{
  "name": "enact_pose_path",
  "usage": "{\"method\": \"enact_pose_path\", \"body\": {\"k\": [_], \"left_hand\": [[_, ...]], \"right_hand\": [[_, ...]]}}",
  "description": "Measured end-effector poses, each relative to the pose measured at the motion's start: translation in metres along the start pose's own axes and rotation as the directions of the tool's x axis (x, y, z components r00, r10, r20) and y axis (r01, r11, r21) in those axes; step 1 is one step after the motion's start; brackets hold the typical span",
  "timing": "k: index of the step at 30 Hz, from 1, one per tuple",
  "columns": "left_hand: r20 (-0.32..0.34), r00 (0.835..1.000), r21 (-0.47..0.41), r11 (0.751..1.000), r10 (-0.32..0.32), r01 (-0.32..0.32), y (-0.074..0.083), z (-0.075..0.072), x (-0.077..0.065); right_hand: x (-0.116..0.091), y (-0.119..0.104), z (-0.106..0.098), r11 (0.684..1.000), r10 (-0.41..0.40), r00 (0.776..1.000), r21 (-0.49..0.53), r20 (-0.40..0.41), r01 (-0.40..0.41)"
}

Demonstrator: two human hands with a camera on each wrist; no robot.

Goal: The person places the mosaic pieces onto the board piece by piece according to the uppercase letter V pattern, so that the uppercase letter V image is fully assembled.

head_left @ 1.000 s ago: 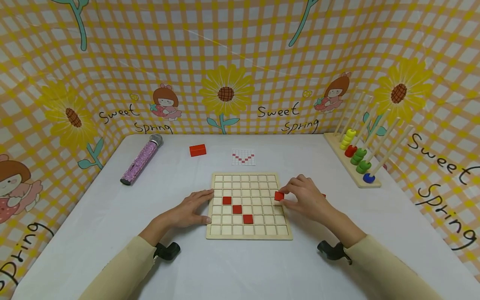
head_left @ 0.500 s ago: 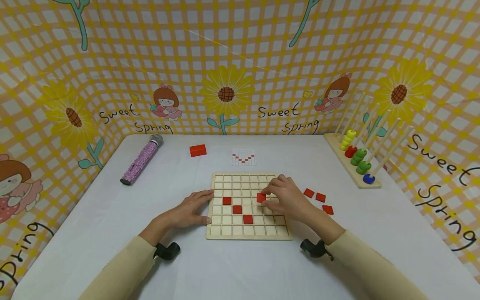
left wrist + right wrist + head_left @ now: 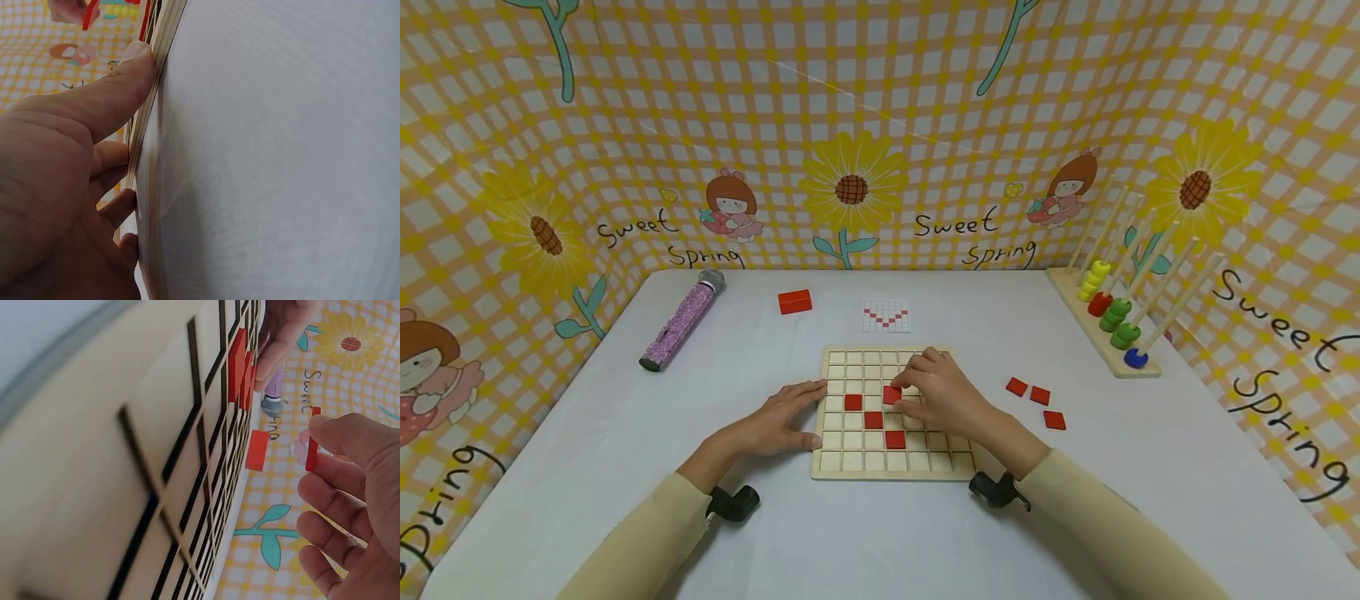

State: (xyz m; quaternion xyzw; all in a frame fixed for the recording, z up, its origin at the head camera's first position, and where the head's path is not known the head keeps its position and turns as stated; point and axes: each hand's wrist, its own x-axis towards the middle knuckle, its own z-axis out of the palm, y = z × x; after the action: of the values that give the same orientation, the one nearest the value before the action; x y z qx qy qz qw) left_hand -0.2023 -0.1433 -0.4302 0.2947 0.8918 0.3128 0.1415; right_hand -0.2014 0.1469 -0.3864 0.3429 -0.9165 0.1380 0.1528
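A wooden grid board lies on the white table, with three red square tiles set in a diagonal, the lowest tile near the middle. My right hand is over the board and pinches another red tile between thumb and index finger. In the right wrist view that tile is held above the board's surface, apart from it. My left hand rests against the board's left edge, thumb and fingertips touching the rim, fingers extended.
Several things lie around: loose red tiles right of the board, a pattern card and a red block behind it, a glittery microphone at left, and a pegged bead stand at back right.
My right hand has moved left across the board with the pinched tile, from its right edge to around its middle. The loose tiles at right have come into view. My left hand stays put.
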Motion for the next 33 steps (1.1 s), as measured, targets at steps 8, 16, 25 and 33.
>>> {"method": "enact_pose_path", "body": {"k": [8,16,25,33], "left_hand": [[-0.001,1.000,-0.002,1.000,0.004,-0.004,-0.002,0.000,0.000],[-0.016,1.000,-0.010,1.000,-0.026,0.026,-0.003,0.001,0.000],[-0.008,0.999,-0.027,0.999,-0.042,0.042,-0.002,0.002,0.000],[-0.006,0.999,-0.018,0.999,-0.040,0.040,-0.003,0.002,0.001]], "right_hand": [[0.015,-0.006,0.007,1.000,-0.019,1.000,0.011,0.005,0.019],[0.028,-0.010,0.011,1.000,-0.008,0.999,0.006,0.040,0.008],[0.039,-0.010,0.018,0.999,0.018,0.997,0.033,0.079,-0.021],[0.050,-0.011,0.023,0.997,0.046,0.991,0.051,0.122,-0.053]]}}
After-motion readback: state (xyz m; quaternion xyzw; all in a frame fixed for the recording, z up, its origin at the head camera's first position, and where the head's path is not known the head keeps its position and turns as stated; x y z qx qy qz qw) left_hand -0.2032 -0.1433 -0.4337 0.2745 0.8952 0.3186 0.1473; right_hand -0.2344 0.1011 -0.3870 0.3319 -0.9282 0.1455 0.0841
